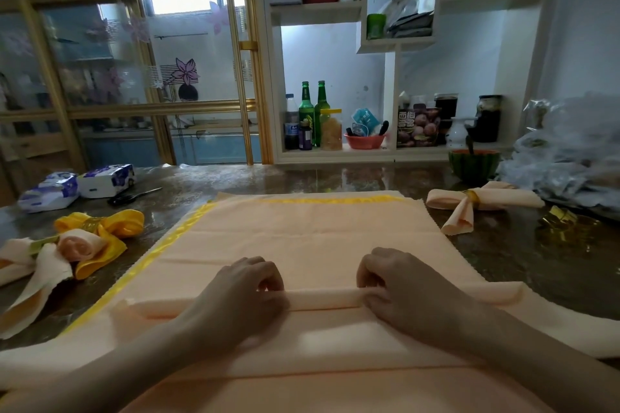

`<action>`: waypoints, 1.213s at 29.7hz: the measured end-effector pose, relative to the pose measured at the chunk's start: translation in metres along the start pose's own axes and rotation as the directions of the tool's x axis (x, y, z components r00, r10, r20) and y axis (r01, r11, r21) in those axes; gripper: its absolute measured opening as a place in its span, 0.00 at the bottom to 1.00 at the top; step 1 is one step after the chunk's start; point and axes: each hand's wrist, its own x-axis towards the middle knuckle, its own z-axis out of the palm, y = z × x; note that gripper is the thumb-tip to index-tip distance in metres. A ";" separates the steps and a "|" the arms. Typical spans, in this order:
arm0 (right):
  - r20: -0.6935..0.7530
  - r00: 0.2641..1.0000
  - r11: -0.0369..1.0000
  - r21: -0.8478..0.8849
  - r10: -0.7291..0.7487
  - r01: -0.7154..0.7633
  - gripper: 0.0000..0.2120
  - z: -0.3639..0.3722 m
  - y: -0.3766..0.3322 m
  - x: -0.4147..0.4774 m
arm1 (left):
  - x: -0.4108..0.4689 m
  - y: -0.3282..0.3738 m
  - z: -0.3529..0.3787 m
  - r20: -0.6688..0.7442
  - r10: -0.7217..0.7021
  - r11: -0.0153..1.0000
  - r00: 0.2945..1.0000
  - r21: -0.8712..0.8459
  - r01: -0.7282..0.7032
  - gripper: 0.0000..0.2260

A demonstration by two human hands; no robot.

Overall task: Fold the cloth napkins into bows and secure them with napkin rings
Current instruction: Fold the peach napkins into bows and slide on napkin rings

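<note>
A peach cloth napkin (302, 238) lies spread flat on the table, with a yellow napkin showing under its left and far edges. Its near part is turned over into a long narrow fold (322, 298) running left to right. My left hand (241, 295) and my right hand (399, 285) both grip this fold, fingers curled over its top, about a hand's width apart. A finished peach bow (469, 204) with a gold ring sits at the right. A yellow bow (107, 228) and a peach bow (43, 261) lie at the left.
Loose gold napkin rings (563, 221) lie at the right, near crumpled clear plastic (570, 157) and a green bowl (473, 164). Scissors (131, 198) and two tissue packs (77, 184) sit at the far left. Shelves with bottles stand behind the table.
</note>
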 end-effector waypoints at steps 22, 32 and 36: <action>0.279 0.956 0.994 -0.081 0.089 -0.069 0.24 0.028 -0.008 0.010 | 0.004 0.008 0.033 0.273 -0.085 0.989 0.958 0.139 0.049 0.57; 0.014 1.000 0.999 0.045 -0.017 0.016 0.12 0.012 -0.009 -0.014 | -0.013 0.019 0.026 -0.122 0.176 0.983 0.977 0.071 -0.168 0.16; -0.034 0.997 0.998 -0.009 -0.069 0.069 0.10 0.008 -0.016 -0.018 | -0.015 0.027 0.016 -0.096 0.269 0.953 0.958 0.169 -0.250 0.09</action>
